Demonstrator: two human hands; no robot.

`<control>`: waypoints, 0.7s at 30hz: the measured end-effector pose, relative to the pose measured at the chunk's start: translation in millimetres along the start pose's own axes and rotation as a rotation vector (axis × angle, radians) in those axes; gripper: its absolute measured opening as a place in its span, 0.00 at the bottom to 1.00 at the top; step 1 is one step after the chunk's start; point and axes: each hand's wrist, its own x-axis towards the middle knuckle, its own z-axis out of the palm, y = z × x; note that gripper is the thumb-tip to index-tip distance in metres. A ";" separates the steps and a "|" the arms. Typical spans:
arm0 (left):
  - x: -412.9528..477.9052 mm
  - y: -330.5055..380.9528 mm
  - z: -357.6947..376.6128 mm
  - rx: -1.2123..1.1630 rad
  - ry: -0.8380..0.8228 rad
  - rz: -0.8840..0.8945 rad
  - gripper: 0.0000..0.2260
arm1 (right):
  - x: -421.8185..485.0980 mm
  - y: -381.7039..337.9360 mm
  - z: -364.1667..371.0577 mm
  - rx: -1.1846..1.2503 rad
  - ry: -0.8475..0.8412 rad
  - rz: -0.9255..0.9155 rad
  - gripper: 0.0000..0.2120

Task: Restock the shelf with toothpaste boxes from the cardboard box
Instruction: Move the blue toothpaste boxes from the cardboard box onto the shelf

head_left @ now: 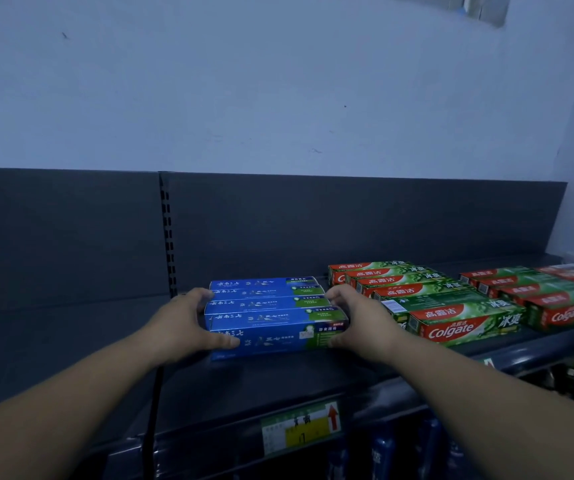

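Several blue toothpaste boxes [271,313] lie side by side in a row on the dark shelf [313,375], long sides facing me. My left hand [188,323] grips the left ends of the row, thumb on the front box. My right hand [355,317] holds the right ends, fingers curled round them. The cardboard box is out of view.
Red and green Colgate boxes [452,306] fill the shelf to the right, with more rows [555,296] beyond. A yellow and green price tag [299,427] sits on the shelf's front rail. The shelf's left part is bare in front of the dark back panel [71,237].
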 end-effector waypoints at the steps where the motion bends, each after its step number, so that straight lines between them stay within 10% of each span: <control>1: 1.4 -0.2 1.2 0.009 -0.002 0.006 0.58 | 0.1 -1.3 2.1 0.002 0.004 -0.004 0.31; 21: -42.7 185.3 97.3 0.208 0.142 0.397 0.42 | -123.2 57.2 -95.5 -0.375 0.326 0.030 0.40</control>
